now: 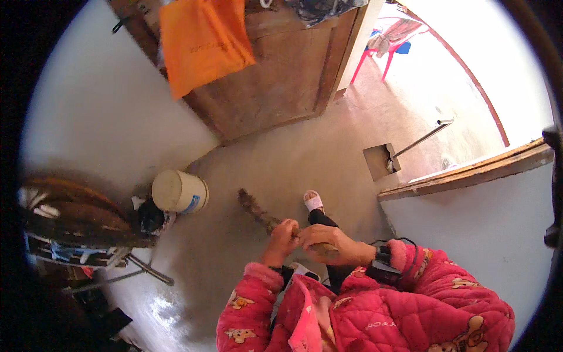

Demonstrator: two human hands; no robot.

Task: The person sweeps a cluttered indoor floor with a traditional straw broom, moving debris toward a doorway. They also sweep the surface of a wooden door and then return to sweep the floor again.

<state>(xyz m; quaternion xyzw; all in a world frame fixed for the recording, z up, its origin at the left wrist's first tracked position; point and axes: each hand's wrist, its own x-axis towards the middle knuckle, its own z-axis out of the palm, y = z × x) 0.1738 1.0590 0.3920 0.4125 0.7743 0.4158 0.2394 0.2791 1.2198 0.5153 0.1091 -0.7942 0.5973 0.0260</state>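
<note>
Both hands are closed around a brown, rough-textured stick-like object (256, 211), which looks like a hand broom. My left hand (283, 240) grips it partway along. Just to the right and touching it, my right hand (332, 243) holds the thicker end, which shows below the fingers. The darker far end points up and left above the bare floor (264, 167). Slippers (313, 201) are on my feet below the hands, one foot ahead of the other.
On the left stand a cream bucket (176, 192) and a cluttered metal rack (143, 268). An orange bag (204, 48) hangs before a brown wooden panel (281, 79). Near the doorway sits a long-handled dustpan (374, 165); beyond it stands a pink-legged seat (360, 66) with cloth on it.
</note>
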